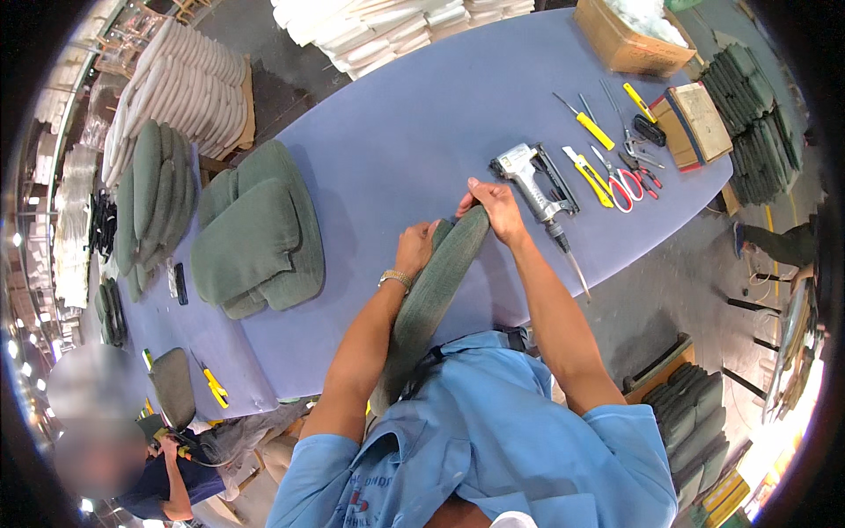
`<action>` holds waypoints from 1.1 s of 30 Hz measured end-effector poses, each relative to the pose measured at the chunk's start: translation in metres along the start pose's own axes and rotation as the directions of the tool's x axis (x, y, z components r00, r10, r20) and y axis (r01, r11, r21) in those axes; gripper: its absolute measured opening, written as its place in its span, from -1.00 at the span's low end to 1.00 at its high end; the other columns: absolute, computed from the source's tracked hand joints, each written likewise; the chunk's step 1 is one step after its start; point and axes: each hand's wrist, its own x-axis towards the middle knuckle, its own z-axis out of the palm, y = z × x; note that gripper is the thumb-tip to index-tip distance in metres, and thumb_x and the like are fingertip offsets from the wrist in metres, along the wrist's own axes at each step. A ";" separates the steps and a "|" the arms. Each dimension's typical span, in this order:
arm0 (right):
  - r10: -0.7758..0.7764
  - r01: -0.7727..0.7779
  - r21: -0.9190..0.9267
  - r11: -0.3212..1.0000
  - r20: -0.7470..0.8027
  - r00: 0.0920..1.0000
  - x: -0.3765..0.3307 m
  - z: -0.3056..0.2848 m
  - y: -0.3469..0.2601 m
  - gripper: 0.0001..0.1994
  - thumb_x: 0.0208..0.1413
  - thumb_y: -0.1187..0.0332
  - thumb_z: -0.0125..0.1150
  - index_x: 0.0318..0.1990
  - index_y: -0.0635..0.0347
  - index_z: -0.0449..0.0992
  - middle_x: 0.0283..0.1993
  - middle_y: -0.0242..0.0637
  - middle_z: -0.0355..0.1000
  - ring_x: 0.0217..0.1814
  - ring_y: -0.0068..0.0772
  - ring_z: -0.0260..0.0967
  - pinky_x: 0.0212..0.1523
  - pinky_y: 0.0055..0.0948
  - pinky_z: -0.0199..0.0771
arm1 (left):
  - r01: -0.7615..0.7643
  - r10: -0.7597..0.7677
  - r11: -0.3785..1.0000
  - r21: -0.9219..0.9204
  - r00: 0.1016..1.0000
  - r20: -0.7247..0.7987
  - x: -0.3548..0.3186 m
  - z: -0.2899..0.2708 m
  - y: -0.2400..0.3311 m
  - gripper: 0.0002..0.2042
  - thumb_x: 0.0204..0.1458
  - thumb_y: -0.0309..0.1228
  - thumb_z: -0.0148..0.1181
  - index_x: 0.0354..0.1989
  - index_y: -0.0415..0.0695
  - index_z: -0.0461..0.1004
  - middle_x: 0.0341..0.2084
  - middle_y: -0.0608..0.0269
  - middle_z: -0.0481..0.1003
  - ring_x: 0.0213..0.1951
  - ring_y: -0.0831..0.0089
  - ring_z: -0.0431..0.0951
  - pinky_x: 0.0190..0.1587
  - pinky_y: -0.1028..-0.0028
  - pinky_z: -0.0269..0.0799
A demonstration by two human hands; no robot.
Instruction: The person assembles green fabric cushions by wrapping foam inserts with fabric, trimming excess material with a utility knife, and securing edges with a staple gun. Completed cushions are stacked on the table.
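A dark green upholstered cushion (437,282) stands on edge, tilted, between my forearms, its lower end against my blue shirt. My left hand (415,248) grips its left side near the upper end, with a watch on the wrist. At the top end, the fingers of my right hand (496,209) are curled round the cushion's edge and pinch the fabric there. The cushion's far face and some fingertips are hidden. Just right of my right hand lies a staple gun (532,180) with its air hose fitting.
On the blue-covered table (370,132) lie a yellow utility knife (588,176), red-handled scissors (623,187), pliers (641,173) and a yellow-handled screwdriver (595,129). Green cushions (251,238) are piled at left. Cardboard boxes (695,125) stand far right. A co-worker (176,475) is at lower left.
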 end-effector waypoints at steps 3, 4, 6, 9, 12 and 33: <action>-0.050 0.050 0.008 0.999 -0.015 0.999 -0.008 0.003 0.004 -0.43 0.42 -0.02 0.02 -0.38 0.34 0.65 -0.38 -0.19 0.59 -0.33 -0.42 0.48 -0.19 -0.36 0.50 | 0.046 -0.041 0.997 -0.068 0.997 0.065 -0.020 -0.013 -0.020 -0.42 0.31 0.10 0.07 -0.16 -0.30 0.63 -0.43 -0.12 0.62 -0.32 0.10 0.66 -0.17 0.15 0.50; -0.077 0.078 0.008 0.997 -0.029 0.997 -0.010 0.004 0.006 -0.41 0.44 -0.05 -0.02 -0.37 0.34 0.65 -0.36 -0.18 0.60 -0.29 -0.41 0.48 -0.15 -0.33 0.49 | 0.086 -0.074 0.992 -0.097 0.990 0.116 -0.029 -0.018 -0.020 -0.40 0.31 0.12 0.07 -0.16 -0.31 0.63 -0.42 -0.07 0.64 -0.32 0.18 0.66 -0.16 0.18 0.51; -0.075 0.079 0.049 0.996 -0.082 0.994 -0.014 0.006 0.011 -0.33 0.45 -0.11 -0.13 -0.36 0.34 0.66 -0.33 -0.17 0.60 -0.22 -0.38 0.47 -0.09 -0.29 0.46 | 0.195 -0.170 0.937 -0.290 0.979 0.110 -0.059 -0.024 -0.013 -0.40 0.31 0.11 0.09 -0.15 -0.35 0.63 -0.42 0.03 0.63 -0.32 0.30 0.61 -0.19 0.24 0.51; -0.121 0.127 0.101 0.987 -0.064 0.991 -0.017 0.014 0.020 -0.28 0.45 -0.18 -0.21 -0.22 0.37 0.65 -0.21 -0.12 0.59 -0.08 -0.36 0.44 0.02 -0.30 0.43 | 0.276 -0.242 0.932 -0.237 0.957 0.162 -0.089 -0.055 0.033 -0.41 0.30 0.07 0.14 -0.15 -0.41 0.61 -0.36 0.10 0.63 -0.31 0.35 0.59 -0.22 0.29 0.51; -0.231 0.247 0.168 0.954 -0.110 0.967 0.000 0.060 -0.019 -0.27 0.45 -0.22 -0.26 0.00 0.38 0.59 -0.01 -0.08 0.55 0.02 -0.35 0.43 0.12 -0.32 0.42 | 0.253 -0.259 0.921 -0.296 0.966 0.020 -0.102 -0.099 0.080 -0.42 0.29 0.02 0.20 -0.08 -0.45 0.57 -0.32 0.07 0.63 -0.29 0.36 0.59 -0.24 0.32 0.51; -0.154 0.738 -0.239 0.632 0.894 0.421 -0.085 0.086 -0.175 -0.22 -0.30 0.34 0.66 0.24 0.05 0.54 0.19 -0.15 0.56 0.25 0.05 0.48 0.29 -0.09 0.45 | -0.392 0.438 0.885 0.252 0.513 -0.739 -0.242 -0.198 0.151 -0.22 0.01 -0.15 0.51 0.36 -0.25 0.32 0.28 0.01 0.44 0.33 0.19 0.41 0.35 0.25 0.29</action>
